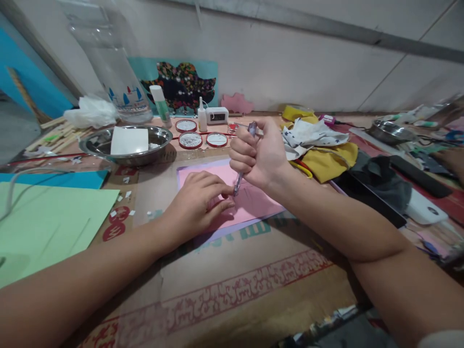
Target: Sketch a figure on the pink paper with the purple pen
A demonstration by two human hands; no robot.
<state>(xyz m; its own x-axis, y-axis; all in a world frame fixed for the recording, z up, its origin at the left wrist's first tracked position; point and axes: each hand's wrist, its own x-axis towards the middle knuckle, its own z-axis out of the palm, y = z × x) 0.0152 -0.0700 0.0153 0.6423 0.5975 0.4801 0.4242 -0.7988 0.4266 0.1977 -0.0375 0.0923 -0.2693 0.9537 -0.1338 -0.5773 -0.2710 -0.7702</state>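
My right hand [250, 154] is wrapped in a fist around a translucent purple pen [238, 183]. The pen stands nearly upright, its lower end at a sheet of pink paper [261, 203] with faint lines drawn on it. My left hand [201, 198] lies on the left part of that sheet, index finger and thumb apart on either side of a small gap close to the pen's lower end. Beneath the pink sheet a purple sheet [213, 237] shows along the edges.
Behind the paper are a steel bowl [163, 140] with a white card, red-rimmed dishes [190, 140] of small beads, a glue bottle [202, 116] and a small clock [217, 116]. Green paper [47, 227] lies left; cloths [329, 159] and a black phone-like slab [366, 198] lie right.
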